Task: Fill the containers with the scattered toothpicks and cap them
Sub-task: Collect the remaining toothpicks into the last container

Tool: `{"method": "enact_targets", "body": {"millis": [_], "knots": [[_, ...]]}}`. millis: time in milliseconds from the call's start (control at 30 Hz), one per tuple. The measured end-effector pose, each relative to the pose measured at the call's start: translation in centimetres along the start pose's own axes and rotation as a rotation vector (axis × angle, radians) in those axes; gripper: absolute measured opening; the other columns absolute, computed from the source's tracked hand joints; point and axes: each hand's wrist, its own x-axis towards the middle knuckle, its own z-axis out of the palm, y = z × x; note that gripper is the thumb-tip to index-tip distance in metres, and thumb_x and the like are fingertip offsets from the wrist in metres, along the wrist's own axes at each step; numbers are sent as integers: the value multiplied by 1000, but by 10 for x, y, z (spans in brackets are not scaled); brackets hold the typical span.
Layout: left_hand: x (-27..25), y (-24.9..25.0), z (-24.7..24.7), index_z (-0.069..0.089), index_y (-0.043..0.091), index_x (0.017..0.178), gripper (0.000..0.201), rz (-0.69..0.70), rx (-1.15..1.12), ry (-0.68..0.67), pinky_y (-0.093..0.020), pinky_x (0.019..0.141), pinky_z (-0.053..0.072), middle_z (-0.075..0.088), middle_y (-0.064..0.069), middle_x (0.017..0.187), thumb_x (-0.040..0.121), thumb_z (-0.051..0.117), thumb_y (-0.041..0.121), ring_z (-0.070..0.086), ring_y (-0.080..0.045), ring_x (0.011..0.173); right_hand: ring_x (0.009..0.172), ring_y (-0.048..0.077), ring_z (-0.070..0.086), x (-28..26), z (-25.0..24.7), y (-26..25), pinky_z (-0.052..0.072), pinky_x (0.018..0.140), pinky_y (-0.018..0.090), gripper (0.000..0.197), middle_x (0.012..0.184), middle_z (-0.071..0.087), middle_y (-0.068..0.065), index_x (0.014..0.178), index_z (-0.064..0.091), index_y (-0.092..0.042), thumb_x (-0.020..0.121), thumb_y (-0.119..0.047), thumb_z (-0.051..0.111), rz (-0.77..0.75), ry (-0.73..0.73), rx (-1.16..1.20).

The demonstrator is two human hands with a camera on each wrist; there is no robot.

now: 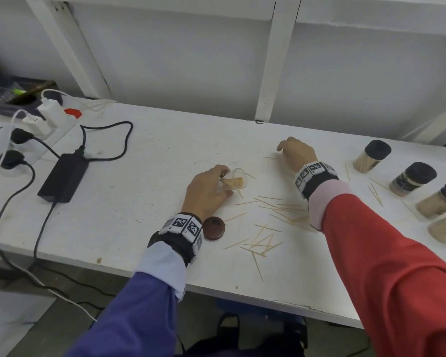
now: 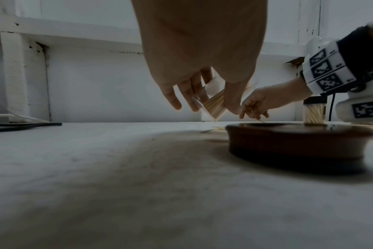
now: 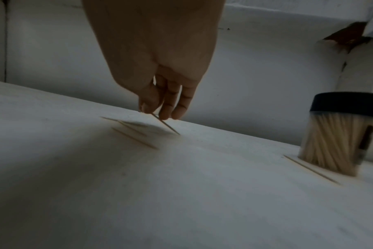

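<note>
Right hand (image 3: 157,67) pinches toothpick (image 3: 166,125) touching table (image 3: 202,193)

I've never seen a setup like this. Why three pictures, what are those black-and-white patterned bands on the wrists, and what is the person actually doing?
There is no machine here: a person works with bare hands and wears three cameras. The wide picture comes from the head, looking down at a white table. The other two come from cameras strapped to each wrist, looking along the fingers. What the patterned wristbands are for, the pictures don't show.

The left hand holds a tilted clear container, open and partly filled with toothpicks. Its brown lid lies near that wrist. The right hand pinches one toothpick off the table. Scattered toothpicks lie between the arms, and capped containers stand to the right.
</note>
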Motion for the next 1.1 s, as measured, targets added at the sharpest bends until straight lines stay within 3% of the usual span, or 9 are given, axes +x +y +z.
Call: {"method": "enact_targets", "body": {"millis": [100,500,733,867,1100], "knots": [[0,0,0,53,23,127,49,2,-2,-3,-27,82,40,63,5,120,82,73,26,57,-20,107,112,33,52,3,5,-10,40,89,37,31,121,54,13,114,68,-15,93,-4,47,-53,-16,47],[0,0,-1,52,23,129,50,15,21,-10,-24,81,35,62,6,123,83,71,26,56,-19,109,108,34,57,-23,-3,0,42,95,39,30,115,63,14,108,71,-6,89,1,50,-133,-68,152],[-2,1,-2,52,23,129,50,26,37,-12,-25,81,37,62,6,123,83,71,27,57,-19,109,102,33,58,-49,-3,2,44,89,36,28,109,64,13,105,72,-6,86,2,52,-129,-79,137],[-2,1,-1,52,25,127,48,16,44,-15,-27,81,39,62,8,121,82,70,26,57,-19,107,94,32,61,-60,-4,-2,41,76,28,23,101,68,12,96,72,-7,87,1,52,-65,-79,93],[-2,1,-1,52,25,126,48,21,65,-30,-29,83,41,62,8,122,83,71,28,58,-20,108,85,34,64,-69,-9,-9,51,73,31,21,96,68,16,88,71,-5,84,2,52,42,-101,92]]}}
